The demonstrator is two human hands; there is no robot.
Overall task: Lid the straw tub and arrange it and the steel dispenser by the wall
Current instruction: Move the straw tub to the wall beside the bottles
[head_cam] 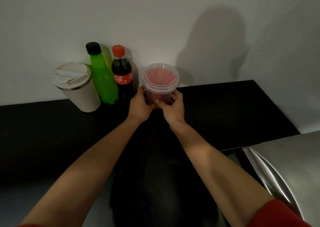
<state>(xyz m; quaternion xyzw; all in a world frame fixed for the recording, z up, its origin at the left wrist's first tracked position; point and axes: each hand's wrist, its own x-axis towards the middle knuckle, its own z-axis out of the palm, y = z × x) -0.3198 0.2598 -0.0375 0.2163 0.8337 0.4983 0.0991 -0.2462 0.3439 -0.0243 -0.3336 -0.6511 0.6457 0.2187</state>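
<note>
The clear straw tub (pixel 160 81) stands near the wall on the black counter (pixel 52 131), with pink-red straws showing through its clear lid, which sits on top. My left hand (pixel 141 105) wraps the tub's left side and my right hand (pixel 172 106) wraps its right side, both around the lower body. A brushed steel object (pixel 285 171), maybe the dispenser, fills the lower right corner, only partly in view.
Just left of the tub stand a cola bottle (pixel 122 76), a green bottle (pixel 102 78) and a cream lidded travel cup (pixel 78 86), all against the white wall (pixel 155 19). Bare black counter lies right of the tub.
</note>
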